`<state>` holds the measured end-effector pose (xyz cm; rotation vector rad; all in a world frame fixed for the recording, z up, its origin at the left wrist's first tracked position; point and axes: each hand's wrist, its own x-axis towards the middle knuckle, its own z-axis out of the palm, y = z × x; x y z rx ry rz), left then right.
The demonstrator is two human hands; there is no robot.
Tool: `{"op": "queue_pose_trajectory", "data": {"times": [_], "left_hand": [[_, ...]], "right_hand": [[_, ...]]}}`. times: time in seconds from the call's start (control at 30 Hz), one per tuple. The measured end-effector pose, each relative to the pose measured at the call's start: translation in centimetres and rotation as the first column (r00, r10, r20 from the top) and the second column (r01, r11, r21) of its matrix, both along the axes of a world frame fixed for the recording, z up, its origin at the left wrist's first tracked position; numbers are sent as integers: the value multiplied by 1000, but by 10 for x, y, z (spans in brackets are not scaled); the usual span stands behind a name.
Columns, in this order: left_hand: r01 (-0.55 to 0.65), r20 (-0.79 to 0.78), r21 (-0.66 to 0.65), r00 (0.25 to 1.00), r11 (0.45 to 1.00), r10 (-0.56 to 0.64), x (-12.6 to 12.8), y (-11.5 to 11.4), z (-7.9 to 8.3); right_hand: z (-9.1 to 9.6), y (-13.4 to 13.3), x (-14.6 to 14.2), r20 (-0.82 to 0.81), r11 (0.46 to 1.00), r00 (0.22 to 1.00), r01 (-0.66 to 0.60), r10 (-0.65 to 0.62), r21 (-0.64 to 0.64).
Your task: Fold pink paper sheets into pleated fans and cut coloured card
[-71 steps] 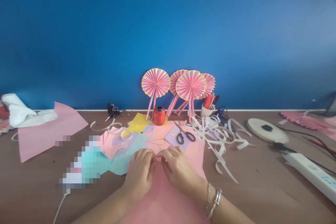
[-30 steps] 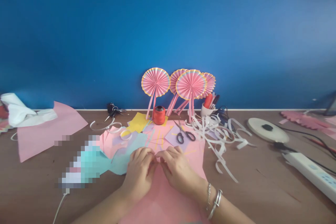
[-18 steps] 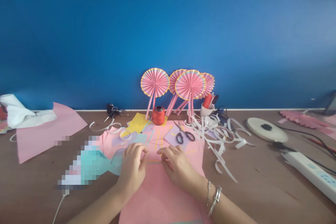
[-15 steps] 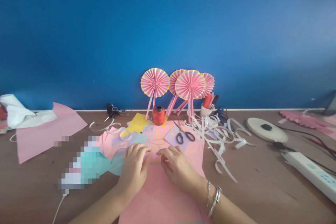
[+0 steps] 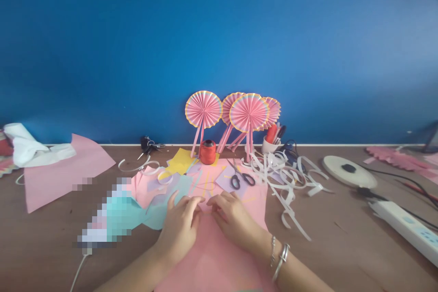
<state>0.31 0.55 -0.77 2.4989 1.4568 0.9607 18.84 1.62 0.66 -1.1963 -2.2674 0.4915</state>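
Observation:
A large pink paper sheet (image 5: 212, 260) lies on the brown table (image 5: 342, 246) in front of me. My left hand (image 5: 179, 228) and my right hand (image 5: 232, 221) rest side by side on its far edge, fingertips nearly touching, each pinching the paper's edge with curled fingers. The fold between the fingers is mostly hidden. Silver bracelets (image 5: 280, 260) circle my right wrist.
Black-handled scissors (image 5: 241, 177), an orange thread spool (image 5: 207, 151), several pink pleated paper fans (image 5: 232, 112), curled white paper strips (image 5: 287, 178), yellow and light-blue paper scraps lie behind the hands. A white power strip (image 5: 407, 228) and round white disc (image 5: 347, 171) are at right.
The hands spread a little apart along the paper's edge about half a second ago, then came back together; now the fingertips meet again at the middle of the edge.

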Motion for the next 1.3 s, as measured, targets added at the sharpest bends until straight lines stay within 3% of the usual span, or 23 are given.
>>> {"op": "queue_pose_trajectory", "data": {"times": [0.17, 0.37, 0.47, 0.57, 0.77, 0.9, 0.97, 1.07, 1.3], "left_hand": [[-110, -60, 21, 992, 994, 111, -4, 2, 6], [-144, -99, 119, 983, 982, 156, -3, -2, 18], [-71, -155, 109, 984, 991, 88, 0, -5, 16], [66, -270, -3, 961, 998, -64, 5, -11, 6], [64, -430, -101, 897, 993, -102, 13, -19, -5], [55, -506, -96, 857, 994, -97, 16, -20, -3], [60, -541, -72, 836, 996, -90, 18, -19, -5], [20, -539, -53, 841, 998, -46, 19, -18, -14], [-60, -453, -69, 891, 996, 22, 18, -16, -26]], "right_hand": [[-4, 6, 2, -17, 999, 1000, 12, -12, -32], [-9, 10, 3, 12, 999, 999, 41, -41, -17], [-10, 10, 3, 38, 997, 996, 74, -75, 11], [-10, 10, 0, 74, 997, 994, 80, -80, 12], [-9, 17, -7, 207, 981, 959, 183, -193, 64], [9, 42, -8, 271, 954, 920, 245, -285, 172], [19, 59, -14, 349, 955, 895, 218, -278, 200], [28, 84, -32, 482, 985, 867, 53, -126, 162], [24, 125, -77, 544, 977, 833, -187, 101, 105]]}}
